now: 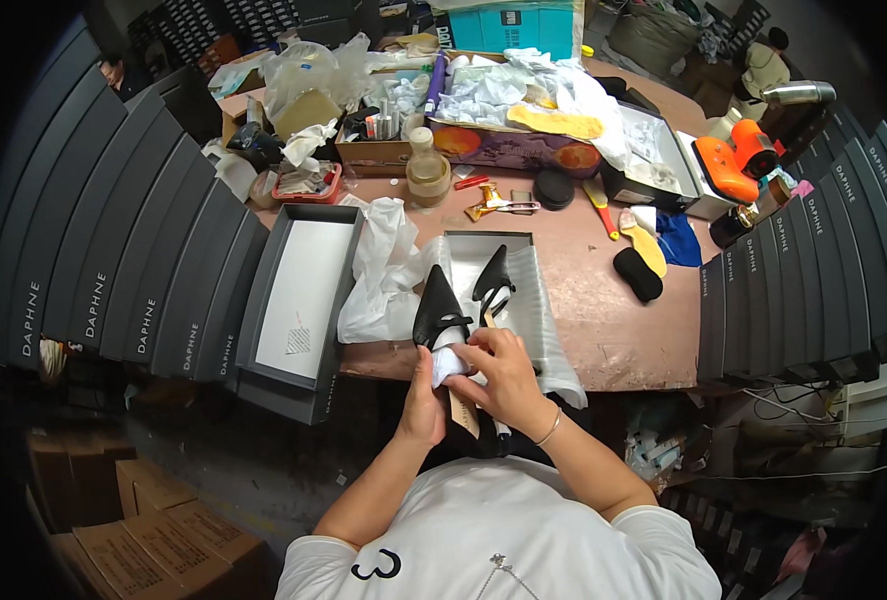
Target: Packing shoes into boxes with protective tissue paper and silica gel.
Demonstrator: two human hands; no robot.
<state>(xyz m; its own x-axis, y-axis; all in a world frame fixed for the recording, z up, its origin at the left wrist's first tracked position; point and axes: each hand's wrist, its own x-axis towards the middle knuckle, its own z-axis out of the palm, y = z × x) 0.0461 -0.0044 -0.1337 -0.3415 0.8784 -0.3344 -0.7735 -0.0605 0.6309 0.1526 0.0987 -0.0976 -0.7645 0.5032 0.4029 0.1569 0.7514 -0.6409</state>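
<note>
At the near edge of the table, the left hand (425, 400) grips a black pointed-toe shoe (441, 318) from below, its long axis running from the heel at the body to the toe pointing far, toward the open grey shoebox (517, 300). The right hand (505, 378) closes over white tissue paper (448, 364) at the shoe's opening and lies nearer it. The second black shoe (494, 282) lies in the box just right.
</note>
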